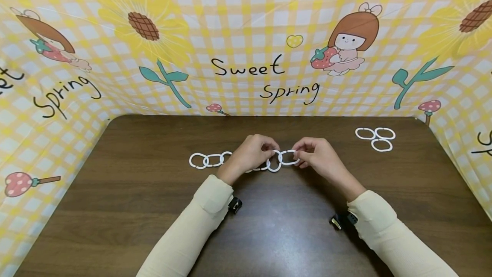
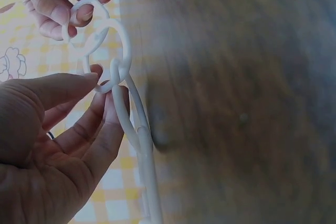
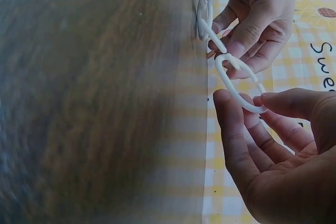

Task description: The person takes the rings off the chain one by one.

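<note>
A chain of white plastic links point(image 1: 190, 160) runs from left to right across the brown table, its middle hidden behind my left hand point(image 1: 251, 153). Thumb and fingers of that hand pinch a link point(image 2: 127, 48) near the chain's right end. My right hand point(image 1: 317, 153) holds the end link point(image 3: 223, 77) between thumb and fingers. A small gap shows in the side of this end link in the right wrist view. Both held links hook through each other. In the left wrist view, more of the chain hangs or lies below the left fingers.
Three loose white links point(image 1: 365, 138) lie together at the table's back right. Behind the brown table point(image 1: 115, 208) and along its sides rises a yellow checked cloth point(image 1: 246, 20) with printed flowers and words. Dark wrist devices point(image 1: 235, 204) sit at both sleeves.
</note>
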Demonstrator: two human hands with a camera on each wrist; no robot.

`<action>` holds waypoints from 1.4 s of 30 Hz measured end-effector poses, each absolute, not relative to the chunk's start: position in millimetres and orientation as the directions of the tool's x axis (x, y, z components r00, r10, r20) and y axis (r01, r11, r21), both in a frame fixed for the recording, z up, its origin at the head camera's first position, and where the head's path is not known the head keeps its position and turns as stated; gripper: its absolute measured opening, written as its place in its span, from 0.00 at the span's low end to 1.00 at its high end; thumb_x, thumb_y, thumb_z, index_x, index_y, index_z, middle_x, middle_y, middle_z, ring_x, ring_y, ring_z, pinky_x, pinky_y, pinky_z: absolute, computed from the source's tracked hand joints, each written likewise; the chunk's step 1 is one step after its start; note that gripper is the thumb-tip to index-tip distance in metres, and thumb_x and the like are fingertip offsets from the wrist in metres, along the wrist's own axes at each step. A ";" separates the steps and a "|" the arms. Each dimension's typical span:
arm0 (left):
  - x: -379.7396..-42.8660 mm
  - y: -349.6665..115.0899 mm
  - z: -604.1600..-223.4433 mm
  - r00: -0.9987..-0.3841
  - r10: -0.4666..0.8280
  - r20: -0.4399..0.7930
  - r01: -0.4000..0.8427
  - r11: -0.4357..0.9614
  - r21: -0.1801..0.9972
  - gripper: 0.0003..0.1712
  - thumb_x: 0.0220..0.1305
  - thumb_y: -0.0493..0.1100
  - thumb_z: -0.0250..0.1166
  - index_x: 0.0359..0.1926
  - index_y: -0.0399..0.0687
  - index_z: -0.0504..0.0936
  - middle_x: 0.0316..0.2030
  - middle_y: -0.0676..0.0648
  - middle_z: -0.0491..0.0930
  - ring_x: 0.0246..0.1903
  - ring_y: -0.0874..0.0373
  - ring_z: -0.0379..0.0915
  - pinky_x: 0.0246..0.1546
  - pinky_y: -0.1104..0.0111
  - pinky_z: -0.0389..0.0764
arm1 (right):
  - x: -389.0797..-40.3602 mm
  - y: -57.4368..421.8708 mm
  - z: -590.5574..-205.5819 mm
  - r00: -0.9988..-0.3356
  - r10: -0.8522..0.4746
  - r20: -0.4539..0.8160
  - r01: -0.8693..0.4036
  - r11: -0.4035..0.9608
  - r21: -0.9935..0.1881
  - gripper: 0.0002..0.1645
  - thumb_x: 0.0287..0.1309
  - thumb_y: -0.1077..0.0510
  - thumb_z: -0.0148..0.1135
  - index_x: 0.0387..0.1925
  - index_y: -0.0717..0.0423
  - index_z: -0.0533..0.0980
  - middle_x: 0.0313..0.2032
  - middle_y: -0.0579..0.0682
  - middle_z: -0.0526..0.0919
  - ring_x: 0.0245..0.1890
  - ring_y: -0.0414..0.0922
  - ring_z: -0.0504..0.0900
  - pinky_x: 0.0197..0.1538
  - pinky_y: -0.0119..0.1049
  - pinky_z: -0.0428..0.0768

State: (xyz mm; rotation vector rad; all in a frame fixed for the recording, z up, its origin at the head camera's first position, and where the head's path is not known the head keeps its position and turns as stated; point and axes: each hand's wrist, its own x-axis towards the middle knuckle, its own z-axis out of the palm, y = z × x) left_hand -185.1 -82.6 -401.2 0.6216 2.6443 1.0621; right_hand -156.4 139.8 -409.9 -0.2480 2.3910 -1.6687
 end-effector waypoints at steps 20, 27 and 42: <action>-187.3 -84.6 -402.8 -0.876 0.480 -0.051 0.308 0.638 0.705 0.09 0.71 0.35 0.66 0.45 0.49 0.92 0.36 0.47 0.89 0.34 0.62 0.76 0.38 0.72 0.75 | -155.8 138.8 -408.9 -0.963 -0.263 -0.066 -0.046 0.400 -0.915 0.09 0.65 0.69 0.65 0.44 0.71 0.83 0.33 0.63 0.87 0.28 0.46 0.87 0.31 0.39 0.87; -187.2 -84.5 -401.5 -0.877 0.476 -0.065 0.300 0.647 0.701 0.10 0.72 0.36 0.65 0.45 0.48 0.92 0.36 0.47 0.89 0.33 0.62 0.76 0.37 0.73 0.75 | -157.1 135.7 -408.8 -0.962 -0.268 -0.054 -0.073 0.442 -0.894 0.08 0.65 0.67 0.66 0.43 0.68 0.85 0.32 0.62 0.88 0.27 0.47 0.87 0.29 0.39 0.85; -187.7 -85.3 -402.4 -0.881 0.461 -0.108 0.244 0.637 0.732 0.11 0.74 0.34 0.63 0.47 0.47 0.91 0.36 0.45 0.88 0.25 0.64 0.75 0.29 0.75 0.74 | -154.4 128.9 -408.5 -0.965 -0.262 0.024 -0.166 0.536 -0.828 0.05 0.62 0.67 0.69 0.38 0.60 0.88 0.29 0.59 0.89 0.23 0.48 0.85 0.25 0.31 0.77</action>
